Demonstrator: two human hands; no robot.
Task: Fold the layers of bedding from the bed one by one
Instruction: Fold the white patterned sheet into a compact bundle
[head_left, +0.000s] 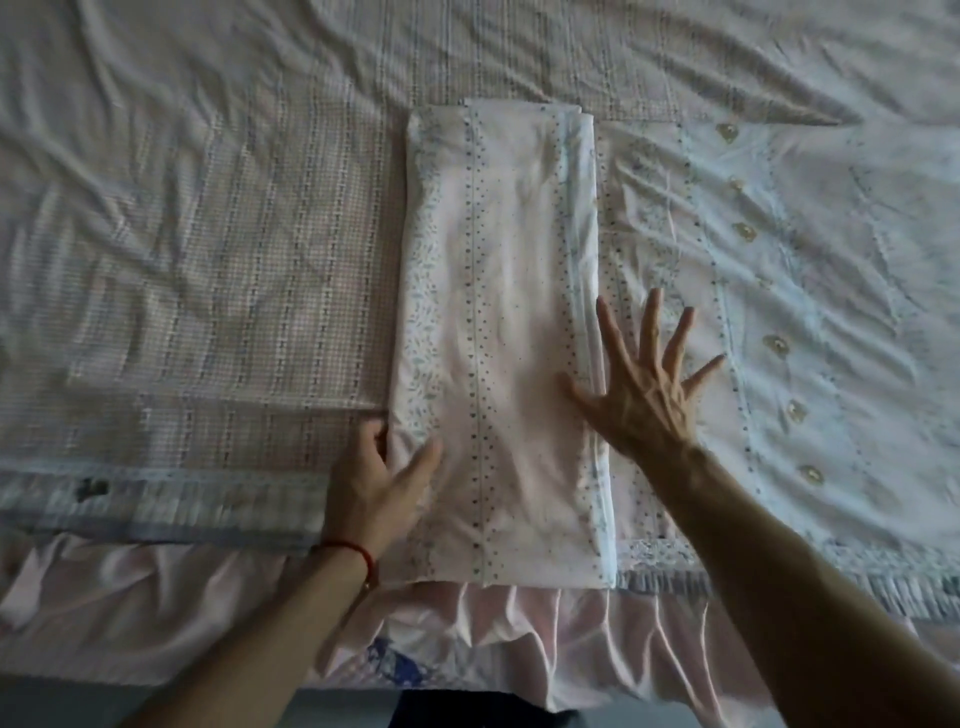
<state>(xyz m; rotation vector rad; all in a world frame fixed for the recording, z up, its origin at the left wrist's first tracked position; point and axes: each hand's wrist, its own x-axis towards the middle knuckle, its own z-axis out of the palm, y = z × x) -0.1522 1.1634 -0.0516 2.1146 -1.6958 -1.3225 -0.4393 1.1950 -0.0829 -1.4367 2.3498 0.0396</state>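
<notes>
Left hand (376, 478) grips folded sheet's (498, 332) near-left edge; right hand (644, 384), fingers spread, presses its right edge on the bed (182, 234).

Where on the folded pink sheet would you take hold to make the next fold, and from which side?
Probably the near short end of the folded pink sheet, coming from the bed's front edge. It lies as a long narrow strip running away from the person, so near corners lift over to far ones. The left hand already pinches the near left edge; the right hand lies flat, fingers spread, by the right edge.
</notes>
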